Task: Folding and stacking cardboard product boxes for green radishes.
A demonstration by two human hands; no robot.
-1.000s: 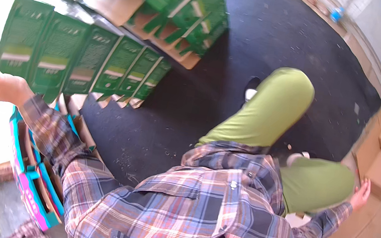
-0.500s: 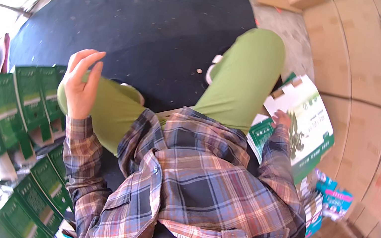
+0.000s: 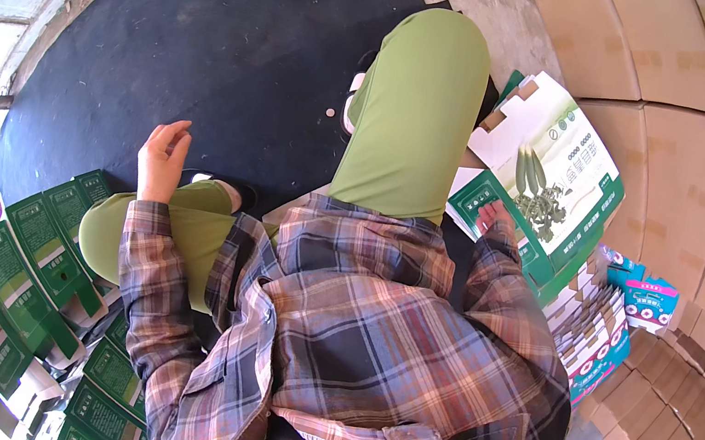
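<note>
My left hand (image 3: 162, 162) hovers above my left knee, close to the dark mat. Its fingers are loosely bent with a gap beside the thumb, and I see nothing in it. On my right side, my right hand (image 3: 496, 219) rests with its fingers on the green panel (image 3: 472, 205) of a flat printed carton. The thumb and any underside contact are hidden. Just beyond that panel lies the white printed face of a carton (image 3: 582, 156), with a vegetable picture and a green border.
Several green cartons (image 3: 50, 244) stand in rows at my left. Tall brown cardboard boxes (image 3: 687, 173) line the right. Blue-and-pink packaging (image 3: 649, 298) and a stack of flat cartons (image 3: 583, 319) sit near my right elbow. A dark mat (image 3: 215, 39) stretches ahead.
My right hand has drawn back from the white face onto the green panel. The left hand's fingers have curled and drawn closer together. The view has shifted, showing more on the right.
</note>
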